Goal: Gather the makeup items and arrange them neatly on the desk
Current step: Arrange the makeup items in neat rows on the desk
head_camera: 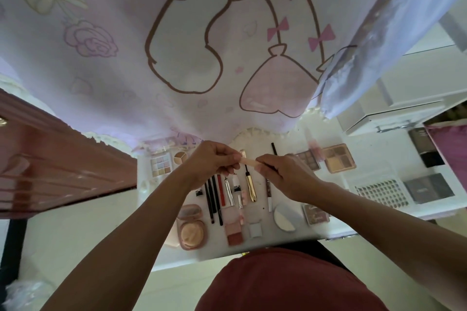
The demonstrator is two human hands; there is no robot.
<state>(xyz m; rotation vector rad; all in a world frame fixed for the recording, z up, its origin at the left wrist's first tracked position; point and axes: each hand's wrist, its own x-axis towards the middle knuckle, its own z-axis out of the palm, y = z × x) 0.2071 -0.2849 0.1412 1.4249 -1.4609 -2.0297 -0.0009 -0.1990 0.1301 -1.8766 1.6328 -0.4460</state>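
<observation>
Makeup items are laid in rows on the white desk (pixel 374 151): black pencils (pixel 209 199), a gold mascara tube (pixel 251 188), a round pink powder compact (pixel 192 230), and a square brown eyeshadow palette (pixel 338 159) at the far right. A slim, pale peach stick (pixel 249 161) is held above the middle of the row, its long axis running left to right. Its left end is pinched by the left hand (pixel 214 163) and its right end by the right hand (pixel 285 177), so neither hand is nearer. A gap seems to lie beneath, right of the gold tube; the stick would probably have to be turned near-to-far to match the row.
</observation>
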